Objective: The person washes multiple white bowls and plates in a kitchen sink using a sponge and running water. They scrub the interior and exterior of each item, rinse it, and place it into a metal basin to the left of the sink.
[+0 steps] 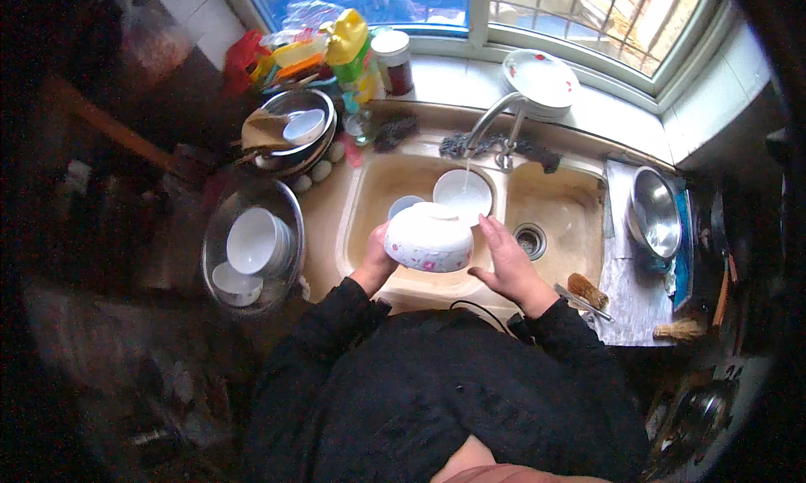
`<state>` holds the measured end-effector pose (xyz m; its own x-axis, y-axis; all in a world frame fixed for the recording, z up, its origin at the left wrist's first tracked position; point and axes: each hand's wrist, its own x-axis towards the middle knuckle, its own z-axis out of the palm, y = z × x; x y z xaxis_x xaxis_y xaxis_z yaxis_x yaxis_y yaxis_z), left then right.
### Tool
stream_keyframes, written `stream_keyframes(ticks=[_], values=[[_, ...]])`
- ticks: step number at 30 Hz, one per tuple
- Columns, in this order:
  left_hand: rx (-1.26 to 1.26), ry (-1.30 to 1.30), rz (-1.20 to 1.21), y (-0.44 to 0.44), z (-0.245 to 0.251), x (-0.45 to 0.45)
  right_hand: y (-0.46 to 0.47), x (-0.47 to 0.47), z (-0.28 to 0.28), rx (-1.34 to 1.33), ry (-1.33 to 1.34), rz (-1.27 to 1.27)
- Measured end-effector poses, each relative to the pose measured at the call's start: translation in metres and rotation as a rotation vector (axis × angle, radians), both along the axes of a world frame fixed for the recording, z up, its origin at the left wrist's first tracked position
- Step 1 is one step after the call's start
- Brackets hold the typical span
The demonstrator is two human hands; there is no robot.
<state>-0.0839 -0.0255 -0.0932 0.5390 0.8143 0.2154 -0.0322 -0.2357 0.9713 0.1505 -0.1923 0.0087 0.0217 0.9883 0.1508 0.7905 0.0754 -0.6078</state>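
Observation:
My left hand [378, 256] grips the left side of a white porcelain bowl [428, 247] with pink flowers, tilted so that its foot ring faces up and away from me. To its right is my right hand [507, 263], thumb and fingers apart, with a gap to the flowered bowl. Its fingertips are near the rim of a white bowl [463, 190] in the left sink basin [384, 174]; whether they touch it I cannot tell. Water runs from the curved metal faucet [494, 111] into that bowl. Another bowl [405, 205] is partly hidden behind the flowered one.
At left, a basin [301, 256] holds several white bowls [255, 240]. Behind it stand stacked metal bowls [330, 99] and a yellow-capped bottle [352, 55]. Plates [540, 80] rest on the sill. Right of the drain basin [554, 200] are a steel bowl [655, 212] and a brush [587, 290].

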Motion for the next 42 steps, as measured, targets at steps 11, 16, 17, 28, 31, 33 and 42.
stream_keyframes(ticks=[11,16,17,28,31,33,42], values=[[0.095,0.098,0.032,-0.009,0.03,0.004,0.001,0.005,-0.007,0.005,0.009,-0.005],[0.37,0.207,-0.023,-0.005,0.025,0.008,0.004,-0.002,-0.009,0.025,0.012,-0.002],[0.13,0.074,-0.019,-0.008,0.023,0.011,0.005,-0.004,-0.01,0.033,0.004,-0.004],[0.094,0.449,0.014,-0.018,0.034,0.021,0.009,-0.009,-0.033,0.057,0.211,-0.082],[0.102,0.496,-0.007,-0.02,0.029,0.024,0.01,-0.005,-0.044,0.067,0.389,-0.144],[0.104,0.518,-0.031,-0.019,0.028,0.026,0.011,0.0,-0.05,0.11,0.465,-0.158],[-0.101,0.536,-0.442,-0.015,0.046,0.013,0.016,0.018,-0.044,0.097,0.441,-0.238]])
